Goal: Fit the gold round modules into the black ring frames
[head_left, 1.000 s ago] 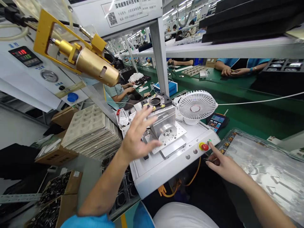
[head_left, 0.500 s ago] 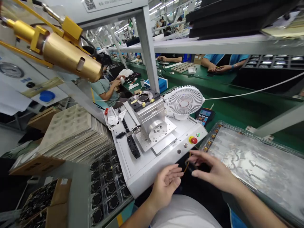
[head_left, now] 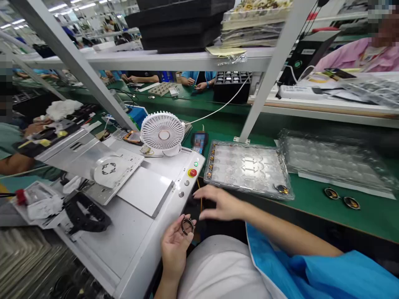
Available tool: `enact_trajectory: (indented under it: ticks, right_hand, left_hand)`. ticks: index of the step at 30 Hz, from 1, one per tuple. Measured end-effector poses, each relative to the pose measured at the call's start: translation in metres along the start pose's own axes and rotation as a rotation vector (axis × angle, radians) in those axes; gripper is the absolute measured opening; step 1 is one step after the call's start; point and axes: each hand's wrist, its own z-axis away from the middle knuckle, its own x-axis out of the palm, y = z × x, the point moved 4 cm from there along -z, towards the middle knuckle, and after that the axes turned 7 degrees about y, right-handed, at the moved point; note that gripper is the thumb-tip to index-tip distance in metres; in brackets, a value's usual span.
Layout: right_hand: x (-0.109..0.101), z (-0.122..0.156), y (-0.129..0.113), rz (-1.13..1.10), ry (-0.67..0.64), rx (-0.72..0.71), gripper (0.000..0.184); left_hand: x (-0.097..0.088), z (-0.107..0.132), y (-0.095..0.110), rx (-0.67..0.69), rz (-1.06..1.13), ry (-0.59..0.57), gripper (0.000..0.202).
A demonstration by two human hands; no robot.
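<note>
In my left hand, a dark, shiny ring is pinched between thumb and fingers, close to the front edge of the white machine. My right hand hovers just right of it with thumb and fingers apart, and nothing shows between them. Beyond that hand, a clear plastic tray lies on the green bench, with a dark round part at its near right corner and small amber parts along its left side. Two similar round parts, one of them a dark-rimmed disc, rest farther right on the bench.
The machine's front panel bears a red stop button and silver buttons. A white fan stands behind it, and a metal fixture sits left. More clear trays lie right. A slanted grey post supports the shelf. Co-workers sit across the bench.
The view has swung to the right. A dark round piece that was at my right hand's fingers is gone from there; a dark ring is now in my left hand, whose fingers have closed.
</note>
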Motion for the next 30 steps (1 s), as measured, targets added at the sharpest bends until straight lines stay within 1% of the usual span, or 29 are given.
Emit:
enact_trajectory:
  ticks: [1,2,3,5,6,7,8,9,11,13,16,18,20,22,23,24,25,27,28,30]
  right_hand:
    - [-0.025,0.004,0.014,0.169,0.023,0.142,0.039]
    - [-0.053,0.011,0.03,0.371,0.038,0.326,0.027]
    - [-0.081,0.022,0.043,0.478,0.058,0.436,0.022]
    - [-0.134,0.051,0.063,0.606,0.074,0.575,0.016]
    - [-0.156,0.068,0.07,0.661,0.079,0.636,0.014]
    - [-0.173,0.085,0.076,0.708,0.077,0.688,0.013]
    - [-0.186,0.102,0.08,0.744,0.07,0.733,0.014]
    - [-0.194,0.118,0.083,0.769,0.06,0.773,0.015]
    - [-0.2,0.141,0.089,0.795,0.036,0.843,0.017]
    - [-0.2,0.153,0.093,0.796,0.015,0.898,0.019]
    - [-0.2,0.157,0.097,0.767,-0.015,0.931,0.017]
    - [-0.201,0.153,0.096,0.742,-0.048,0.924,0.014]
    - [-0.201,0.144,0.091,0.73,-0.078,0.894,0.014]
    - [-0.191,0.128,0.081,0.733,-0.084,0.825,0.014]
    - [-0.181,0.115,0.073,0.71,-0.071,0.747,0.012]
    - [-0.166,0.099,0.062,0.654,-0.055,0.632,0.012]
    - [-0.147,0.082,0.048,0.563,-0.036,0.486,0.014]
    - [-0.103,0.045,0.012,0.284,-0.031,0.142,0.019]
    - [-0.081,0.029,-0.006,0.15,-0.037,-0.001,0.02]
    - [-0.042,0.0,-0.037,-0.06,-0.089,-0.205,0.021]
  left_hand:
    - [-0.002,0.003,0.002,0.003,-0.004,0.003,0.046]
    - [-0.004,0.006,0.003,0.009,-0.009,0.006,0.045]
    - [-0.006,0.009,0.006,0.017,-0.016,0.011,0.045]
    - [-0.011,0.013,0.01,0.032,-0.04,0.018,0.045]
    - [-0.013,0.015,0.011,0.033,-0.054,0.015,0.045]
    - [-0.013,0.016,0.012,0.033,-0.064,0.008,0.045]
    - [-0.013,0.016,0.013,0.032,-0.07,-0.002,0.044]
    - [-0.011,0.016,0.013,0.032,-0.076,-0.016,0.044]
    - [-0.005,0.015,0.014,0.051,-0.083,-0.044,0.044]
    - [0.001,0.012,0.015,0.08,-0.077,-0.069,0.043]
    - [0.004,0.005,0.015,0.086,-0.061,-0.154,0.041]
    - [0.0,0.002,0.014,0.065,-0.063,-0.195,0.042]
    - [-0.006,0.002,0.012,0.03,-0.058,-0.2,0.044]
    - [-0.007,0.004,0.01,-0.029,-0.027,-0.209,0.047]
    - [-0.005,0.006,0.009,-0.069,-0.011,-0.233,0.05]
    - [-0.001,0.009,0.008,-0.115,0.002,-0.268,0.053]
    - [0.004,0.012,0.008,-0.162,0.014,-0.309,0.057]
    - [0.015,0.016,0.012,-0.247,0.048,-0.401,0.067]
    - [0.019,0.017,0.016,-0.28,0.072,-0.44,0.073]
    - [0.023,0.018,0.026,-0.317,0.131,-0.476,0.082]
